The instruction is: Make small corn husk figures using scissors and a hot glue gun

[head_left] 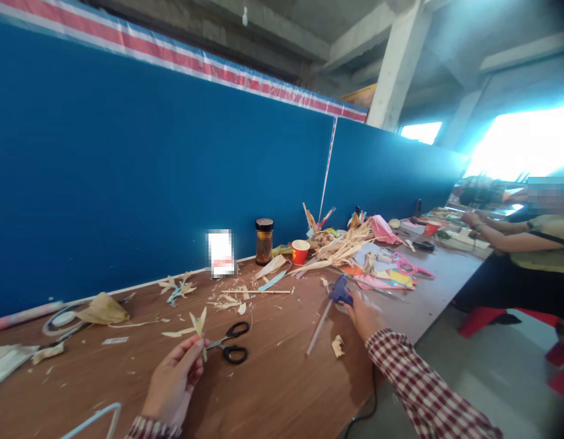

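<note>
My left hand point(178, 372) pinches a small pale corn husk flower point(198, 324) between thumb and fingers, its strips pointing up and to the left. Just beyond that hand lie black-handled scissors point(236, 342) on the table, their blades partly hidden behind my fingers. My right hand point(364, 314) is closed around a blue glue gun point(340, 291) at the table's right side. A long translucent glue stick point(319, 328) sticks out of the gun toward me. A scrap of husk point(338, 346) lies below the gun.
Husk scraps and a thin stick point(258, 292) litter the brown table point(282, 384). Behind them stand a dark-lidded jar point(264, 244) and a red paper cup point(300, 252) beside piled dried husks point(346, 244). A blue partition point(163, 171) runs along the back. Another person point(533, 238) sits farther right.
</note>
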Demonstrator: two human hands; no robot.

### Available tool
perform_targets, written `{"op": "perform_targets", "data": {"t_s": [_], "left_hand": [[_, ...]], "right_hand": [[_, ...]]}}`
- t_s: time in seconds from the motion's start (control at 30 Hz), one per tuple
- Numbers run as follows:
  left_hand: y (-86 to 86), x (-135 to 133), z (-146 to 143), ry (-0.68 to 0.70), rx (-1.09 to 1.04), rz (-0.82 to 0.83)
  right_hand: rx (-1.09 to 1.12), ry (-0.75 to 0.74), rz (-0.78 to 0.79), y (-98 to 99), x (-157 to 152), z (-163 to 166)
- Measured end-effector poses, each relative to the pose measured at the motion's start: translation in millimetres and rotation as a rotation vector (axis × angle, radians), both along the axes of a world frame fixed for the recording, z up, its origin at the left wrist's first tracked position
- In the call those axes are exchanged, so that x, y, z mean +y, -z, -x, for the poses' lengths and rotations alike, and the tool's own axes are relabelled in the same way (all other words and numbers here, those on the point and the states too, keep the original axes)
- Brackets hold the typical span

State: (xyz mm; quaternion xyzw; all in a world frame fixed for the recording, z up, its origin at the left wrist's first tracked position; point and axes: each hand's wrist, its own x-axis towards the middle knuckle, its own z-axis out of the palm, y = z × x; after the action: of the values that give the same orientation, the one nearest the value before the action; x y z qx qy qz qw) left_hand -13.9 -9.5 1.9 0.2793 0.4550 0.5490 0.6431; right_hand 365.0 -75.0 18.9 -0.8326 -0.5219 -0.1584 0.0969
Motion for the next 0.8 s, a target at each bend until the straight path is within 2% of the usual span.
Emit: {"op": "perform_targets", "data": {"t_s": [0.13,0.27,0.43,0.53,0.67,0.73,0.8], "left_hand": [[-1.1,-0.6,-0.5,0.004,-0.007,-0.014],[-2.6,-1.4,-1.0,0.001,-0.009,0.000],[-2.9,-3.8,-4.4,-0.006,0.025,-0.018],[-3.2,-4.2,-6.2,-0.022,0.029,-0.015],[-4.8,-3.9,-5.8,-0.017,0.005,-0.012],[-5.7,-4.1,-4.9,0.010,-0.001,-0.013],[-6.6,-4.7,-4.3,0.046,-0.007,-0.022]], "right_hand": [[0.076,-0.065,-0.145,-6.7,-7.8,-2.0],[0.276,-0.124,-0.295,-13.0,-8.2,-4.7],[0.591,-0.242,-0.487,-28.5,-6.5,28.7],[0.851,-0.370,-0.420,-36.4,-7.3,67.1],[1.401,-0.623,-0.269,-34.0,-7.2,122.4],[1.590,-0.668,-0.196,-29.7,-4.4,146.8],[1.672,-0.684,-0.156,-26.4,2.5,166.5]]}}
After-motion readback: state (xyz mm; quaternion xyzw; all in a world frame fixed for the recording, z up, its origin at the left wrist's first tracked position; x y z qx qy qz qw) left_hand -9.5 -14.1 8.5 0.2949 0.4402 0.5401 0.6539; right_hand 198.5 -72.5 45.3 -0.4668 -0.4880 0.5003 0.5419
